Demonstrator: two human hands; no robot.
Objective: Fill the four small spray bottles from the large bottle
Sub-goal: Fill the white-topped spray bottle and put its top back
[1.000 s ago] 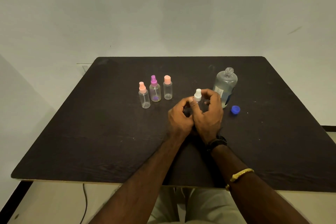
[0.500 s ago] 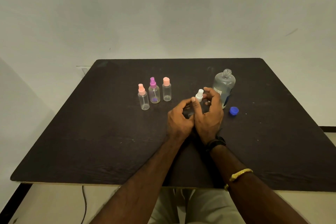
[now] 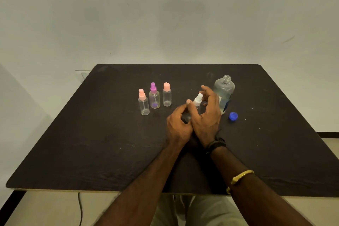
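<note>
**My right fingers let go of the white sprayer**

Head view: my left hand (image 3: 178, 124) curls round the clear body of the white-topped spray bottle (image 3: 198, 99), which leans to the right just above the black table (image 3: 91, 134). My right hand (image 3: 207, 115) is beside the sprayer with its fingers straight and spread. Half a second ago they pinched that top. The uncapped large bottle (image 3: 224, 90) stands just behind my right hand. Its white and blue label is too small to read. Its blue cap (image 3: 233, 116) lies to the right. The pink-pump bottle (image 3: 143, 103), the purple-pump bottle (image 3: 154, 97) and the pink-capped bottle (image 3: 167, 95) stand upright to the left, unmoved.
</note>
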